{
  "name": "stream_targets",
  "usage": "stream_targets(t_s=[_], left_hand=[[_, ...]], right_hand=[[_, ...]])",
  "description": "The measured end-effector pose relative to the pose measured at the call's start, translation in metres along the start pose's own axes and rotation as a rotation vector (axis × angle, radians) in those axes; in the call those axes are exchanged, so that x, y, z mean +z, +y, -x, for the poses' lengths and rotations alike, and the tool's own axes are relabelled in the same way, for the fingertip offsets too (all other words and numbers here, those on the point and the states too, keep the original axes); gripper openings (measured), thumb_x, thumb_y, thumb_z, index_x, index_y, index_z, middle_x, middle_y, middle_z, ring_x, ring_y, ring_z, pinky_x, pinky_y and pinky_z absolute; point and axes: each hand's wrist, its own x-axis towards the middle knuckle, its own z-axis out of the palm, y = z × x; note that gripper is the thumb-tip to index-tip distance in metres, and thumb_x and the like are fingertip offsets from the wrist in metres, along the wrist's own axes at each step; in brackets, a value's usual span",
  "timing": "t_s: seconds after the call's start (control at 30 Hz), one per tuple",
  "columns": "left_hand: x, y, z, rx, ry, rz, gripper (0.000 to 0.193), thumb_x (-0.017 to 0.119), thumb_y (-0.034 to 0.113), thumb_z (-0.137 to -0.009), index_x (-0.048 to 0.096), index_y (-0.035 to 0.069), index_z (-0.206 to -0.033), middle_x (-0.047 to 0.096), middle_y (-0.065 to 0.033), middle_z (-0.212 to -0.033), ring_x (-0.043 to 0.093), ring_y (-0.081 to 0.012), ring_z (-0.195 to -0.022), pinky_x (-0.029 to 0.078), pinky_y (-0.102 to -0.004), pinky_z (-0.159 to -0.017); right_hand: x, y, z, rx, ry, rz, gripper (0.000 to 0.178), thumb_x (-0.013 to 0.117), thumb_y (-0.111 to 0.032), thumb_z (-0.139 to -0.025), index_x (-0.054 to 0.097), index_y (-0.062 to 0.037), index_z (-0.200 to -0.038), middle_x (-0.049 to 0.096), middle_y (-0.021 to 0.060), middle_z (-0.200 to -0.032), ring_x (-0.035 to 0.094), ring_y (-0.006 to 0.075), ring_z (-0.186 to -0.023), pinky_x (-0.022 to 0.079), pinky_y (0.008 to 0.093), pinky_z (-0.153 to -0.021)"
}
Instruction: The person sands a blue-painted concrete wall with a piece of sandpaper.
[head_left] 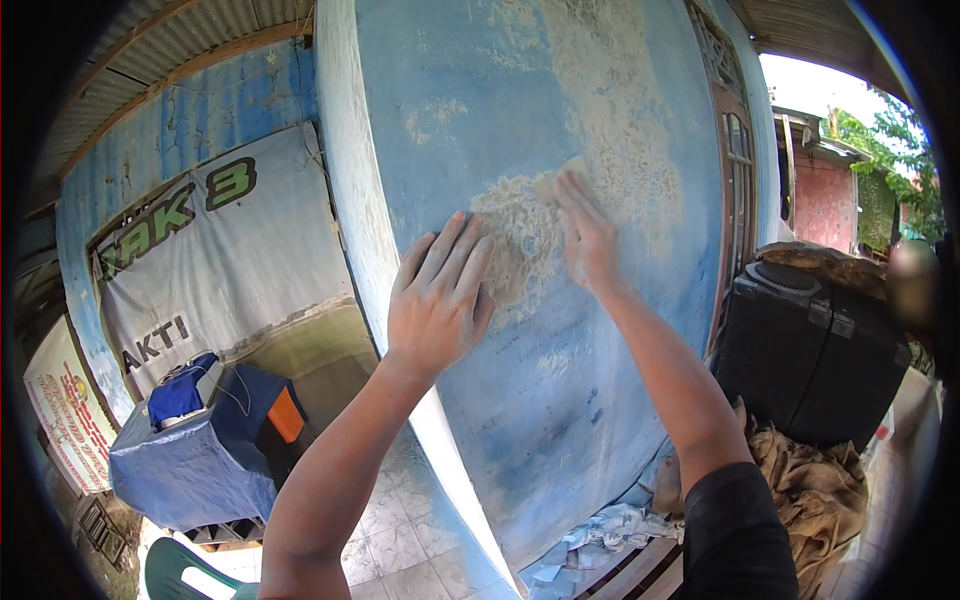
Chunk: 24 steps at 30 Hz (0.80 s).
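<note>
My left hand (440, 295) lies flat against the blue wall (490, 400) close to its corner, fingers stretched upward and whitened with dust. Higher and to the right, my right hand (588, 235) presses its fingers on the wall over a pale beige sanding piece (548, 187); the hand is slightly blurred, and I cannot make out the piece's exact kind. Between the hands is a rough patch (520, 240) where the blue paint is worn off and grey-beige plaster shows. A taller bare strip (620, 110) runs up the wall above my right hand.
Black boxes (810, 350) stand at right, with brown sacking (810, 480) below. Crumpled plastic (610, 530) and wooden slats (630, 580) lie at the wall's foot. To the left are a blue-covered table (190, 470), a green chair (170, 570) and a hanging banner (230, 260).
</note>
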Motion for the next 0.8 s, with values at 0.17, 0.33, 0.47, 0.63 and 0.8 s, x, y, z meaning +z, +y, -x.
stream_targets(t_s=[0.17, 0.33, 0.47, 0.63, 0.8], left_hand=[[0.0, 0.004, -0.002, -0.004, -0.017, 0.006, 0.057, 0.073, 0.014, -0.082, 0.064, 0.007, -0.138, 0.059, -0.0105, -0.157, 0.05, -0.0272, -0.15, 0.039, -0.0482, -0.122], [0.004, -0.003, 0.005, -0.018, -0.007, -0.005, 0.057, 0.074, 0.014, -0.081, 0.065, 0.008, -0.137, 0.06, -0.0095, -0.157, 0.05, -0.0268, -0.15, 0.038, -0.047, -0.123], [0.003, 0.003, -0.001, -0.008, -0.007, 0.021, 0.056, 0.074, 0.014, -0.081, 0.065, 0.008, -0.136, 0.06, -0.0093, -0.156, 0.05, -0.0266, -0.15, 0.038, -0.0469, -0.124], [0.0, -0.004, 0.005, -0.015, -0.024, 0.009, 0.052, 0.075, 0.015, -0.082, 0.067, 0.008, -0.133, 0.06, -0.0093, -0.157, 0.05, -0.0263, -0.151, 0.038, -0.0464, -0.124], [0.001, -0.002, 0.002, -0.016, -0.004, 0.041, 0.049, 0.074, 0.015, -0.082, 0.068, 0.008, -0.131, 0.059, -0.0094, -0.157, 0.049, -0.0258, -0.151, 0.038, -0.0465, -0.124]], right_hand=[[0.007, 0.011, -0.032, 0.55, 0.192, -0.068, 0.04, 0.056, -0.016, -0.111, 0.063, -0.0046, -0.149, 0.058, 0.0148, -0.158, 0.049, 0.0315, -0.151, 0.044, 0.0425, -0.124], [0.013, -0.036, 0.0, -0.001, -0.017, -0.067, 0.043, 0.049, -0.023, -0.115, 0.06, -0.0025, -0.151, 0.058, 0.0149, -0.158, 0.049, 0.0328, -0.151, 0.045, 0.0442, -0.123], [-0.004, 0.02, -0.02, 0.252, 0.068, 0.027, 0.043, 0.05, -0.023, -0.114, 0.059, -0.0039, -0.152, 0.057, 0.0152, -0.158, 0.048, 0.0329, -0.151, 0.045, 0.0443, -0.123], [0.01, -0.026, -0.02, 0.277, 0.05, 0.036, 0.043, 0.053, -0.017, -0.113, 0.058, -0.0059, -0.154, 0.056, 0.0163, -0.159, 0.048, 0.035, -0.15, 0.047, 0.0421, -0.121], [0.007, -0.019, 0.015, -0.053, -0.027, -0.062, 0.043, 0.046, -0.025, -0.116, 0.06, -0.0052, -0.152, 0.056, 0.0163, -0.159, 0.05, 0.0364, -0.15, 0.045, 0.0443, -0.122]])
